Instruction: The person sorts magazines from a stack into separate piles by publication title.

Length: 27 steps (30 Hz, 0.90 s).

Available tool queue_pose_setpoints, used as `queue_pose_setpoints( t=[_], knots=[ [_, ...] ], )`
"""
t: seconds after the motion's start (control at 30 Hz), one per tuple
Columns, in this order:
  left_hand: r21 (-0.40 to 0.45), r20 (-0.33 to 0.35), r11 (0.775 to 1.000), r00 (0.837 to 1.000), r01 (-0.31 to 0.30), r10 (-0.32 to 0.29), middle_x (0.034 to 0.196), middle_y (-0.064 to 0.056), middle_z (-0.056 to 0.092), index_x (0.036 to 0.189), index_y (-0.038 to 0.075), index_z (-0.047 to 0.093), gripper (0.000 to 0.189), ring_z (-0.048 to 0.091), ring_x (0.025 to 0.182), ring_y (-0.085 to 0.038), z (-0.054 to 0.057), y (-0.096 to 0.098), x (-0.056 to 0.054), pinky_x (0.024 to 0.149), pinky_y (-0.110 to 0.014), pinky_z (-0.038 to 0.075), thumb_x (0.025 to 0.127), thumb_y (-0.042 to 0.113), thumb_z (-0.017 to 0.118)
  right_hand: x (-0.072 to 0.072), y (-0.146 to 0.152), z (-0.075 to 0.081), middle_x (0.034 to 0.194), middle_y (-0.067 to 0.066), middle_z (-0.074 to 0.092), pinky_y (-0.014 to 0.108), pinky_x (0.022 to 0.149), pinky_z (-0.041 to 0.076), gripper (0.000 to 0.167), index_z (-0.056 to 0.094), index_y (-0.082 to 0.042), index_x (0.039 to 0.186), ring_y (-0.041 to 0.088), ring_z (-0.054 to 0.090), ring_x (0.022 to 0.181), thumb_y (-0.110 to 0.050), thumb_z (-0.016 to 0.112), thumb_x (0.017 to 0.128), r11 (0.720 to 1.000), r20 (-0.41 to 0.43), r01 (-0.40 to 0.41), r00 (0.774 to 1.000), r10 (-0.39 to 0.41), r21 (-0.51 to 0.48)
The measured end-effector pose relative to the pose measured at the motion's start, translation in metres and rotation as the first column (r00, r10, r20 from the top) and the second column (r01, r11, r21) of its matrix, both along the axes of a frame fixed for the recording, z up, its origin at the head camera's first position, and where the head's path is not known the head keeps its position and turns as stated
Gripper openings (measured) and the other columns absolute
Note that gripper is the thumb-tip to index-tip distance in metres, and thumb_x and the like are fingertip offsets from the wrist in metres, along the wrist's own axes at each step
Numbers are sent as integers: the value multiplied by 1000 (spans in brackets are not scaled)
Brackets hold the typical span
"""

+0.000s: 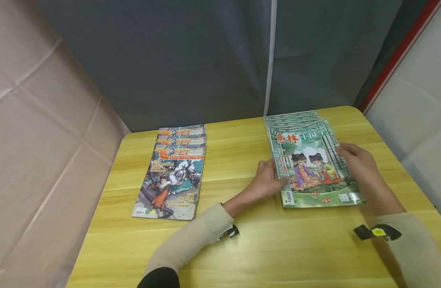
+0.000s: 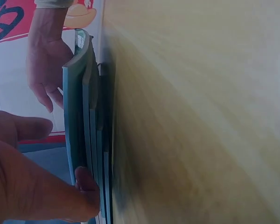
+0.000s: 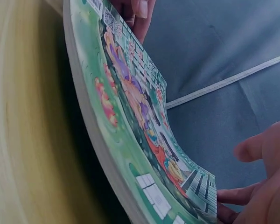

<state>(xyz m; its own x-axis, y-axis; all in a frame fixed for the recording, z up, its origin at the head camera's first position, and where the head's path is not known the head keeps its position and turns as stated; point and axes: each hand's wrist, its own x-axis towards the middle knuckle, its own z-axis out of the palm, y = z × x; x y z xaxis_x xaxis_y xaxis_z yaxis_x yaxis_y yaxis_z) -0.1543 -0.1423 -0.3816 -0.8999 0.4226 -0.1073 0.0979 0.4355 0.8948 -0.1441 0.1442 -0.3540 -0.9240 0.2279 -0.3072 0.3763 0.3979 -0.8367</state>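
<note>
A stack of several green magazines (image 1: 314, 164) lies fanned on the table at the right, the top one's cover showing two cartoon figures in robes. At the stack's left edge is my left hand (image 1: 265, 180); its fingers touch the magazines' sides (image 2: 86, 121), and the thumb reaches over the cover, apart from it in the left wrist view. My right hand (image 1: 361, 168) is on the opposite edge. In the right wrist view, its fingers (image 3: 238, 196) meet the top magazine's edge while the thumb stands apart. The top magazine (image 3: 130, 102) bows.
Three overlapping magazines (image 1: 170, 184) with orange lettering lie at the left of the yellow wooden table (image 1: 238, 152). A dark grey curtain (image 1: 170, 64) hangs behind the table. Pale panels stand at the left (image 1: 44, 140) and right (image 1: 415, 100).
</note>
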Motion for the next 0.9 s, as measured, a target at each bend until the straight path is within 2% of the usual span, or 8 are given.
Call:
queue_pose_setpoints(
  t=[0.1,0.23,0.4,0.47,0.53,0.6,0.7,0.9],
  knots=[
    [-60,-78,997,996,45,-50,128,-6,54,159,16,45,73,42,106,-15,0,0,1,81,-27,47,96,36,75,-1,0,-1,172,28,25,68,121,30,83,19,-7,169,45,30,149,-61,34,108,999,10,-13,1000,13,40],
    [-146,-160,988,984,55,-78,122,-3,60,163,21,40,80,44,102,-16,2,0,2,75,-26,44,95,45,74,-1,0,-2,171,30,26,69,119,31,83,19,-5,169,46,32,147,-61,32,108,998,11,-25,1000,24,66],
    [-257,-176,966,980,44,-92,109,-3,55,161,15,42,81,46,96,-16,6,0,4,69,-25,43,95,49,74,0,2,-3,170,30,28,68,118,32,83,21,-5,169,44,33,145,-61,32,108,997,22,-28,999,27,76],
    [-324,-172,945,981,34,-94,110,-3,53,158,13,45,82,47,93,-15,7,1,5,68,-24,44,94,55,73,0,3,-3,170,31,27,69,118,31,82,20,-5,169,45,32,145,-61,31,109,996,30,-34,999,32,79],
    [-406,-175,913,979,23,-103,110,-3,52,155,9,47,84,48,91,-14,6,3,6,66,-23,45,93,60,72,1,4,-3,170,33,25,70,119,30,84,19,-3,168,47,31,147,-61,31,109,995,38,-46,998,43,91],
    [-482,-190,876,974,14,-120,111,-3,50,153,4,48,88,48,90,-14,5,4,8,65,-21,44,92,62,72,1,5,-4,169,35,24,71,120,29,85,18,-2,168,49,30,147,-62,31,108,993,50,-56,997,51,107],
    [-548,-223,836,963,5,-152,108,-2,49,151,1,48,90,46,89,-13,4,5,9,64,-20,42,91,62,74,1,6,-6,167,37,25,72,119,30,88,18,1,167,50,30,146,-63,31,108,987,68,-69,996,60,143],
    [-604,-268,797,944,-9,-192,102,-1,45,142,-1,53,86,43,86,-13,5,6,12,62,-20,38,91,64,73,2,8,-8,167,39,24,75,118,31,91,16,2,167,52,30,145,-65,30,107,984,99,-83,993,68,158]
  ],
)
